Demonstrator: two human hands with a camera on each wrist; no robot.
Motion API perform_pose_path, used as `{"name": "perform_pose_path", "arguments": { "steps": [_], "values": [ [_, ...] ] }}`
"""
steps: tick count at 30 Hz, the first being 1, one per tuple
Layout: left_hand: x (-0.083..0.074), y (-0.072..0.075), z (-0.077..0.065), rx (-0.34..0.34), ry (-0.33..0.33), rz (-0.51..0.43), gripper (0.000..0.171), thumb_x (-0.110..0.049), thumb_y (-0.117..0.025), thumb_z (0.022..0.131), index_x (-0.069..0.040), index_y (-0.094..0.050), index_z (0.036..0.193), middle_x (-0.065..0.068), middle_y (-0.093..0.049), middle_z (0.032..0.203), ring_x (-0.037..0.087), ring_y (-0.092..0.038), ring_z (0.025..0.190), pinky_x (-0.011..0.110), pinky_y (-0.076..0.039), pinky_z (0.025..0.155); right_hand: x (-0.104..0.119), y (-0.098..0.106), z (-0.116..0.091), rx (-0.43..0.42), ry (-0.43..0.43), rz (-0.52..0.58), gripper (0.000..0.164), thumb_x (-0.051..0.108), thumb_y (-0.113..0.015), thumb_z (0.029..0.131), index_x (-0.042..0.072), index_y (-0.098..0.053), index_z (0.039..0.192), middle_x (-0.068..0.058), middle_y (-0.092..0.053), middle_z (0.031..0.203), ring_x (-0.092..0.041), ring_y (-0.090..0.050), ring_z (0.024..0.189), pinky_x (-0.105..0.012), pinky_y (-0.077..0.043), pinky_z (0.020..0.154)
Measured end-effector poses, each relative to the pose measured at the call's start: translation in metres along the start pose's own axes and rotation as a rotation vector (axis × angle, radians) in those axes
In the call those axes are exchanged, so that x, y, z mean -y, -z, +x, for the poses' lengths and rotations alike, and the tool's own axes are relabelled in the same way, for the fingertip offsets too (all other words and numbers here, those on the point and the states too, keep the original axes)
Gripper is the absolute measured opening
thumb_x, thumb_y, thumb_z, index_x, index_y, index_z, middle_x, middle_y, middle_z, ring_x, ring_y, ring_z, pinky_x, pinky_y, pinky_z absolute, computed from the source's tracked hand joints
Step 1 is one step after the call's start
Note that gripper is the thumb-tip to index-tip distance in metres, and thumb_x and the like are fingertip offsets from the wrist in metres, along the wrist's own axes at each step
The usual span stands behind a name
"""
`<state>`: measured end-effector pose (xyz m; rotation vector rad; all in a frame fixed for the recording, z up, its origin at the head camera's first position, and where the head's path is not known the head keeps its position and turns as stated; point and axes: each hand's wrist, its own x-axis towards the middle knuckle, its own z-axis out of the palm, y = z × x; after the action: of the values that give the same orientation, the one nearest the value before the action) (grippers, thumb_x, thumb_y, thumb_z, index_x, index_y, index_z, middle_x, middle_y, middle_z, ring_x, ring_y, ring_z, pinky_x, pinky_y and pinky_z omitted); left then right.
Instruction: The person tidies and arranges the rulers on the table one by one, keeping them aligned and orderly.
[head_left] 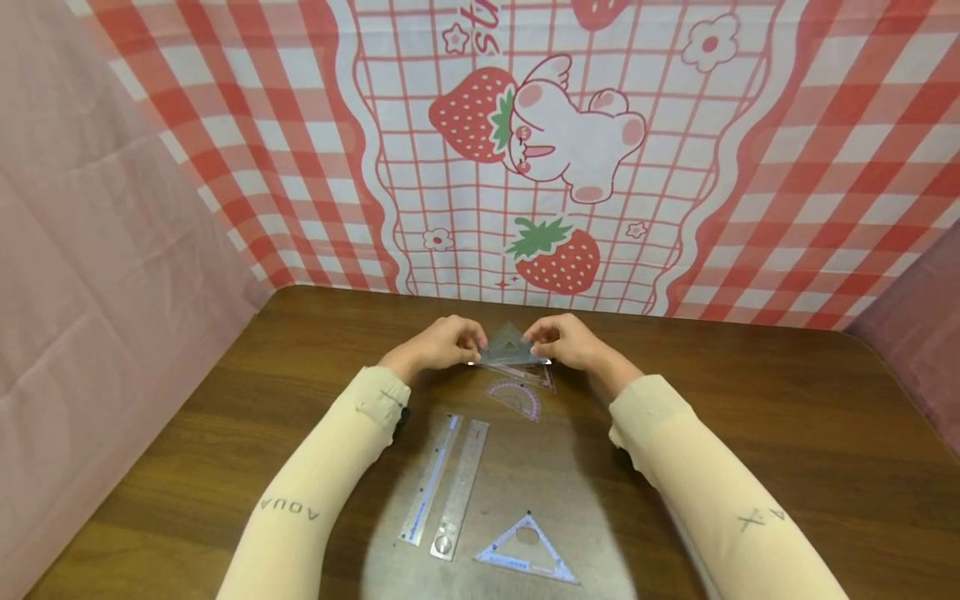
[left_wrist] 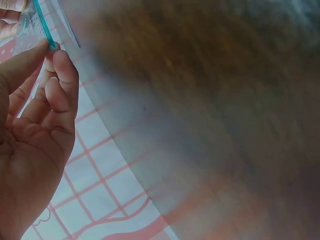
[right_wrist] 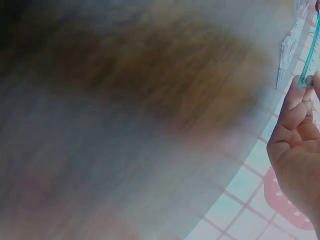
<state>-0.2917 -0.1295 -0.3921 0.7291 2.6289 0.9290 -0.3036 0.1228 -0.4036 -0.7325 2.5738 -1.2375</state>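
Both hands hold a clear, teal-edged set square [head_left: 504, 351] near the back of the table, its point facing away from the person. My left hand [head_left: 448, 342] pinches the left corner between thumb and fingertips. At the right corner, my right hand [head_left: 572, 340] pinches it in the same way. In the left wrist view the teal edge [left_wrist: 45, 25] meets the left hand's thumb and forefinger; the right wrist view shows the other end of that edge [right_wrist: 310, 55] between the right fingertips. Partly hidden below it lies another clear set square [head_left: 551, 379], with a protractor [head_left: 516, 399] just nearer.
Two straight rulers lie side by side nearer the person, one with a blue strip [head_left: 431, 481] and one plain clear [head_left: 461, 489]. Right of them rests a set square with blue markings [head_left: 557, 560]. A checked strawberry cloth [head_left: 480, 250] hangs behind the wooden table [head_left: 787, 433].
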Motion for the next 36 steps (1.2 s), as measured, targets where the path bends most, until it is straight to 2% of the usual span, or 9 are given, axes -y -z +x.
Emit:
{"name": "perform_pose_path", "arguments": {
  "steps": [11, 16, 24, 36],
  "values": [
    [0.002, -0.003, -0.002, 0.015, -0.045, -0.030, 0.014, -0.003, -0.069, 0.090, -0.001, -0.068, 0.104, 0.010, -0.073, 0.097, 0.016, -0.066, 0.090, 0.028, -0.055, 0.083, 0.001, 0.003, -0.008, 0.041, 0.003, 0.018, 0.019, -0.004, -0.064, 0.091, -0.010, -0.067, 0.109, -0.022, -0.068, 0.093, -0.010, -0.053, 0.070, -0.023, -0.048, 0.064],
    [-0.002, -0.005, -0.004, 0.029, -0.037, -0.028, 0.012, -0.004, -0.069, 0.091, -0.003, -0.068, 0.104, 0.008, -0.072, 0.096, 0.015, -0.066, 0.089, 0.027, -0.055, 0.083, 0.001, 0.004, -0.013, 0.051, 0.018, 0.007, 0.018, -0.003, -0.065, 0.091, -0.009, -0.067, 0.107, -0.020, -0.068, 0.089, -0.009, -0.053, 0.068, -0.024, -0.047, 0.062],
    [-0.007, -0.008, -0.009, 0.063, -0.059, -0.070, 0.013, -0.001, -0.068, 0.091, -0.002, -0.067, 0.104, 0.009, -0.073, 0.093, 0.013, -0.066, 0.085, 0.025, -0.053, 0.077, 0.001, 0.005, -0.023, 0.076, 0.031, 0.027, 0.017, -0.002, -0.066, 0.091, -0.008, -0.068, 0.107, -0.017, -0.067, 0.087, -0.009, -0.055, 0.069, -0.024, -0.049, 0.062],
    [-0.011, -0.009, -0.016, 0.071, -0.110, -0.040, 0.012, -0.005, -0.070, 0.091, -0.001, -0.069, 0.102, 0.008, -0.071, 0.092, 0.011, -0.064, 0.084, 0.026, -0.054, 0.082, 0.005, 0.004, -0.034, 0.115, 0.047, 0.049, 0.017, -0.004, -0.066, 0.090, -0.010, -0.065, 0.106, -0.018, -0.066, 0.087, -0.009, -0.057, 0.071, -0.025, -0.051, 0.062]
  ]
}}
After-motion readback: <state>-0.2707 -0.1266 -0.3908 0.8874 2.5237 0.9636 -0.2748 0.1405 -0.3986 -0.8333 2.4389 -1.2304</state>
